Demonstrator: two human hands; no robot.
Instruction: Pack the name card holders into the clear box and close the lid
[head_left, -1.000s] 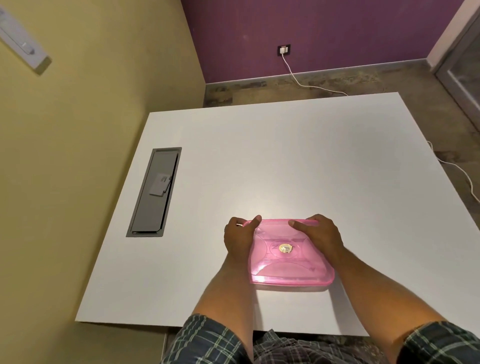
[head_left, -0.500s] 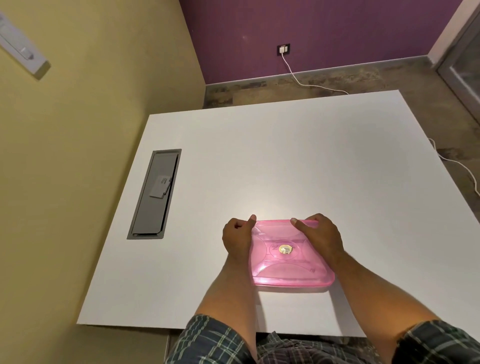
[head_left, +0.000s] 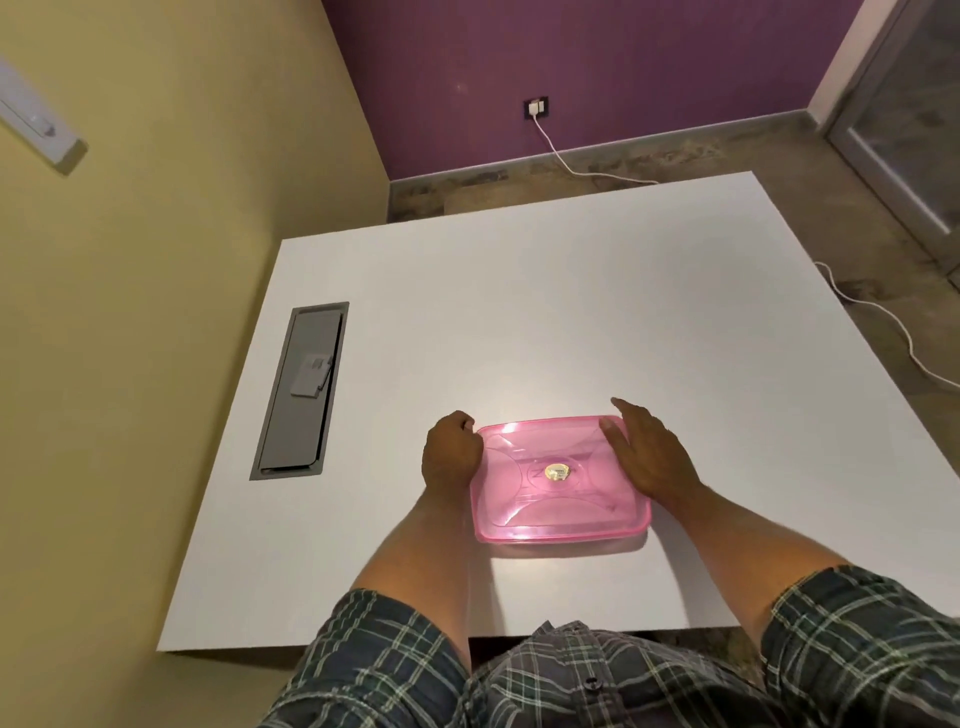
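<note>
The right hand (head_left: 647, 453) now lies flat and open on the pink lid's (head_left: 556, 478) right edge, its fingers (head_left: 621, 410) no longer curled over the far rim. The left hand (head_left: 451, 453) stays curled against the left corner. The closed box sits near the white table's (head_left: 519, 312) front edge, a grey cable hatch (head_left: 301, 389) well to its left.

Pink lid (head_left: 558, 478), white table (head_left: 519, 312), green plaid sleeves (head_left: 374, 665).
</note>
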